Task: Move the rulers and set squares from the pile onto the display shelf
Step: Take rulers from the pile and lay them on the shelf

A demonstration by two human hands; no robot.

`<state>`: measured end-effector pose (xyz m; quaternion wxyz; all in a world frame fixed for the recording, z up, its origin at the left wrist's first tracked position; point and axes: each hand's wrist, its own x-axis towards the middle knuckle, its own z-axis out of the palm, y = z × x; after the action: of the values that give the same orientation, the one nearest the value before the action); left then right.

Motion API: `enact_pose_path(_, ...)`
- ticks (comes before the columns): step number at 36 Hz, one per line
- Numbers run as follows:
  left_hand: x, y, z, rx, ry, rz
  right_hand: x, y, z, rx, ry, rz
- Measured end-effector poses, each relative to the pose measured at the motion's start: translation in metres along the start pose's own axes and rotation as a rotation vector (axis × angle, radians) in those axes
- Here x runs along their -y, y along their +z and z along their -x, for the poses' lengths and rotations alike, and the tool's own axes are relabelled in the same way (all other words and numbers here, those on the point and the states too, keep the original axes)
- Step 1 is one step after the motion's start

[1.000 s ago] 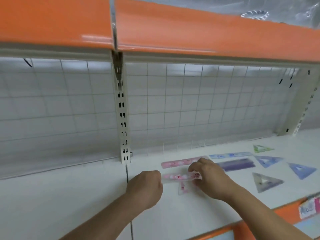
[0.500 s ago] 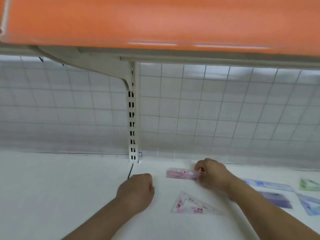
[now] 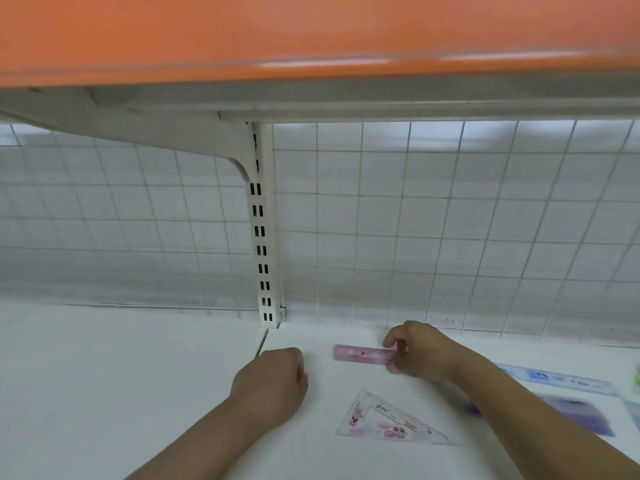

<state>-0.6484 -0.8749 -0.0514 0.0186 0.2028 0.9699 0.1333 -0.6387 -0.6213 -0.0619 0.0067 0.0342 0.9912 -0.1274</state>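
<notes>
The right hand point(image 3: 420, 351) pinches the right end of the pink ruler point(image 3: 362, 353). The ruler lies flat near the back edge of the display shelf point(image 3: 138, 375), close to the white upright point(image 3: 265, 237). The left hand point(image 3: 270, 382) rests on the shelf with curled fingers, apart from the ruler, and nothing shows inside it. Because it is held at one end only, the ruler could turn crooked on release. The right forearm passes just beside the set square point(image 3: 388, 422) and over one end of the purple ruler point(image 3: 585, 415), so pulling back carelessly could drag them out of line.
</notes>
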Motion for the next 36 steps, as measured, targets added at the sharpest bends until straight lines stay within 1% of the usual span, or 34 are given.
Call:
enact_pose_path(7, -0.001, -0.001, 0.001, -0.002, -0.003, 0.004, -0.002, 0.0, 0.002, 0.019, -0.034, 0.045)
enact_pose_path(13, 0.001, -0.004, 0.005, -0.016, -0.016, 0.002, 0.004, -0.004, 0.006, 0.068, 0.002, 0.07)
enact_pose_path(16, 0.002, -0.006, 0.009, -0.023, -0.029, -0.004, 0.014, -0.011, 0.01, 0.032, -0.006, 0.063)
enact_pose_path(20, 0.003, -0.01, 0.016, -0.038, -0.068, 0.006, 0.04, -0.016, 0.013, -0.089, -0.12, 0.038)
enact_pose_path(25, 0.008, -0.016, 0.03, -0.071, -0.129, 0.026, 0.08, -0.012, 0.017, -0.164, -0.268, -0.001)
enact_pose_path(30, 0.023, -0.024, 0.049, -0.131, -0.211, 0.046, 0.117, -0.006, 0.021, -0.16, -0.398, 0.02)
enact_pose_path(36, 0.057, -0.042, 0.081, -0.198, -0.273, 0.022, 0.17, 0.003, 0.024, -0.135, -0.514, -0.007)
